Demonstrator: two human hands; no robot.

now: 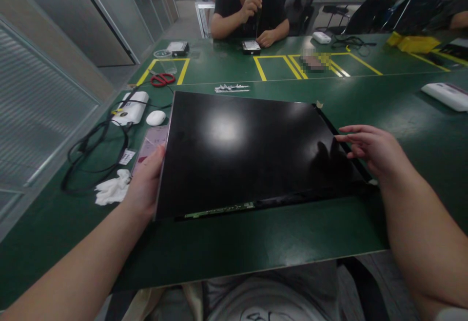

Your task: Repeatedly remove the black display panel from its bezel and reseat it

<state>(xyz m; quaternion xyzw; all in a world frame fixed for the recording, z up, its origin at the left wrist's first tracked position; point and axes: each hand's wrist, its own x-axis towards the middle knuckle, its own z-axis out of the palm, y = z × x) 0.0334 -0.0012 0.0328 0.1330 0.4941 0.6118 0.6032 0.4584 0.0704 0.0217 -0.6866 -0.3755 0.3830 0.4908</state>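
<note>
Black display panel (237, 165) sits centre, over the near half of the green table (278, 248). Can't tell how much of its underside is supported.

Biggest risk, my read: it drops or twists. Left hand (144, 184) has the left edge, thumb on top, fingers mostly hidden below; right hand (382, 150) only has loose fingertips at the right border. Can't tell if they pinch it or just touch. Uneven support could flex the thin sheet and crack it.

Next: left edge clips the phone (156, 135) right beside it if the panel slides left. White wipe (113, 188) and cable (126, 141) lie farther left, less exposed.

Smaller: the green circuit strip (219, 210) on the near edge looks exposed; a knock or bend there could damage it. Smallest: fingertip smudges on the face near the right border.

Looks: broad, flat, glossy black face, blurry bright glare left of middle, dark hand reflection near right. Thin pale left edge. Black border down the right, dark band along the near side, short green strip at near left. Small pale tab (319, 104) at the far right corner.
</note>
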